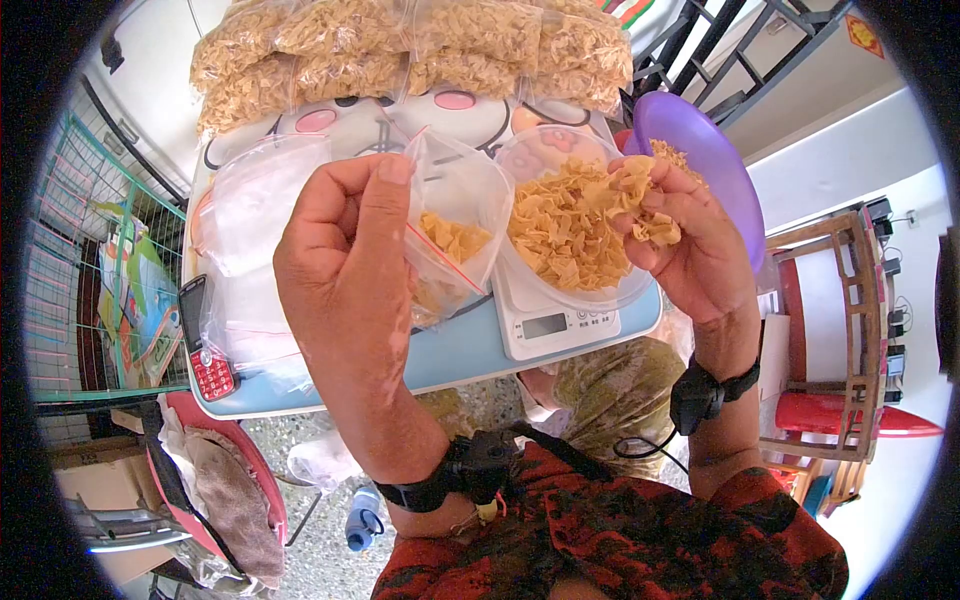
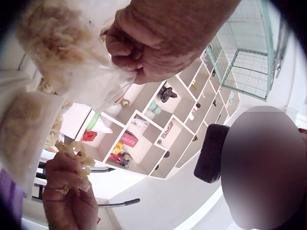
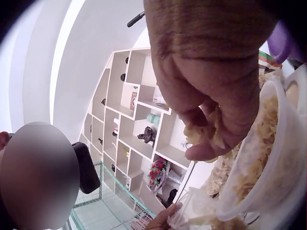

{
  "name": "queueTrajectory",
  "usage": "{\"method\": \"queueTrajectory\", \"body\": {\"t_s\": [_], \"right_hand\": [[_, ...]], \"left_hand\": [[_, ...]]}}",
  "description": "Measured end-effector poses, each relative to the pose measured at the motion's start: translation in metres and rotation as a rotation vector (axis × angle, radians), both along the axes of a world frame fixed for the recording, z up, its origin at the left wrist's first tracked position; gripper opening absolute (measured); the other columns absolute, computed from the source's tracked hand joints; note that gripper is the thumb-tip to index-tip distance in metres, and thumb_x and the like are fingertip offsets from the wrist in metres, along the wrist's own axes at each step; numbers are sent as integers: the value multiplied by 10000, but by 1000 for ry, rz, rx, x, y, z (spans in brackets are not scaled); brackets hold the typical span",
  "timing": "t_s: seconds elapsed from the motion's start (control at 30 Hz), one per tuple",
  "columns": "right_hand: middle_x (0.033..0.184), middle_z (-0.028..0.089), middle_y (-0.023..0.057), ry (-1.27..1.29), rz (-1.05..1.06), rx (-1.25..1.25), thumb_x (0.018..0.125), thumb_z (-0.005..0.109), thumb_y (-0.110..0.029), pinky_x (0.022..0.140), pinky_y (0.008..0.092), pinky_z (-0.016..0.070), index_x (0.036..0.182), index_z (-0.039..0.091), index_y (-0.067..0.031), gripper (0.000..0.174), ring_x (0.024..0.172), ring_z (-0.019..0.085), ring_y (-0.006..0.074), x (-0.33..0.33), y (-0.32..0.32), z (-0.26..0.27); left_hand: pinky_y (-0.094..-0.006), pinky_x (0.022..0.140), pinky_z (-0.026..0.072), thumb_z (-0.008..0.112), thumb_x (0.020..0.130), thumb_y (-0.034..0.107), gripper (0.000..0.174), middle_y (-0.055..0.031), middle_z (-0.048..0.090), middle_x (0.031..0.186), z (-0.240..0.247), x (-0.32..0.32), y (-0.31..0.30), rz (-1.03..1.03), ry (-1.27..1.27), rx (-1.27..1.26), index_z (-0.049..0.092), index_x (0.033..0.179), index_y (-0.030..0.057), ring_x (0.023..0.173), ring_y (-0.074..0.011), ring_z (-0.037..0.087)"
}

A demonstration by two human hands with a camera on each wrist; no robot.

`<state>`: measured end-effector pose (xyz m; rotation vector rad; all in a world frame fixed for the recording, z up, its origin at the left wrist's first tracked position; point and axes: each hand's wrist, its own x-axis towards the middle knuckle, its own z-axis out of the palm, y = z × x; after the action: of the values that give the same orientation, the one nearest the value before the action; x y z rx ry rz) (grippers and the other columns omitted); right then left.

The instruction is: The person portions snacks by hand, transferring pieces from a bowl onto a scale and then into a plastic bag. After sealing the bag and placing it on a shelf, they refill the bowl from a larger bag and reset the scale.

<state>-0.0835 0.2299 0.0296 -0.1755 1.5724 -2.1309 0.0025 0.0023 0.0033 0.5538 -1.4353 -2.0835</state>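
Note:
My left hand [image 1: 345, 250] pinches the rim of a clear zip bag [image 1: 455, 205] between thumb and curled fingers. The bag's mouth gapes, and some yellowish dried flakes [image 1: 452, 238] lie inside it. My right hand [image 1: 697, 235] grips a clump of the same flakes [image 1: 645, 200] over the right side of a clear round tub [image 1: 560, 280]. More flakes [image 1: 560, 225] fill much of that tub. Under it sits a white kitchen scale [image 1: 550, 330], its display facing me. In the right wrist view, flakes [image 3: 206, 132] show between the bent fingers.
Filled bags of flakes [image 1: 400, 50] are stacked along the table's far side. Flat unfilled bags [image 1: 265, 210] lie at left, beside a red and black phone [image 1: 208, 350]. A purple basin [image 1: 700, 150] with flakes stands at right. The table's front edge [image 1: 440, 375] is near my body.

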Motion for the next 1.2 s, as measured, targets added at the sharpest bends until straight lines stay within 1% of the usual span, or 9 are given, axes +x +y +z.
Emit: {"method": "queueTrajectory", "body": {"t_s": [0.1,0.3,0.4,0.5,0.6,0.7,0.9,1.1,1.2], "right_hand": [[1101,622,88,34,36,-7,955,531,-108,650,265,573,1143,545,-33,203,907,655,193,-4,3,-4],[1143,616,87,101,46,-82,955,537,-106,738,277,545,1228,525,-21,287,999,625,202,-3,-6,7],[1164,609,103,166,44,-169,954,534,-102,771,293,535,1263,510,-9,324,1022,618,219,3,-22,21],[1180,568,157,205,31,-180,951,491,-34,774,290,521,1305,450,56,368,1052,589,237,12,-45,34],[1159,580,156,280,78,-152,951,481,-21,812,305,536,1297,457,56,355,1052,598,251,16,-66,31],[1155,584,139,314,151,-55,955,482,-17,842,310,543,1262,490,29,310,1031,608,222,21,-87,28],[1075,582,51,727,166,418,963,502,-37,843,274,520,1177,527,-17,216,972,601,117,25,-105,4],[987,587,48,1118,213,677,935,556,-70,743,262,499,1140,563,-16,212,877,609,123,24,-99,-4],[915,598,91,1142,253,739,913,580,-76,711,285,496,1147,573,-26,240,853,633,187,25,-99,4]], "left_hand": [[-145,463,291,646,928,158,156,31,615,737,1,0,0,-12,10,23,638,940,2,578,24,451],[-149,450,289,644,929,169,156,46,589,702,1,1,-1,-24,-37,4,636,935,14,537,22,421],[-154,439,296,640,930,179,157,53,561,668,4,0,2,-41,-65,9,634,924,22,507,13,409],[-161,424,305,632,933,184,156,52,546,645,3,0,2,-38,-57,15,631,921,28,486,3,412],[-166,411,310,624,936,183,155,43,546,632,2,0,2,-42,-32,22,623,928,28,472,-5,420],[-170,401,312,608,944,181,155,30,548,621,3,0,2,-57,-29,36,607,939,26,460,-14,429],[-175,396,328,571,961,177,160,13,548,608,5,2,-2,-75,-39,79,579,954,17,451,-32,454],[-177,399,336,576,957,162,155,11,549,617,-2,2,-6,-67,-14,76,582,958,6,461,-32,457],[-173,411,333,583,955,155,147,18,547,631,-2,3,-7,-51,-11,37,589,962,8,475,-22,446]]}}
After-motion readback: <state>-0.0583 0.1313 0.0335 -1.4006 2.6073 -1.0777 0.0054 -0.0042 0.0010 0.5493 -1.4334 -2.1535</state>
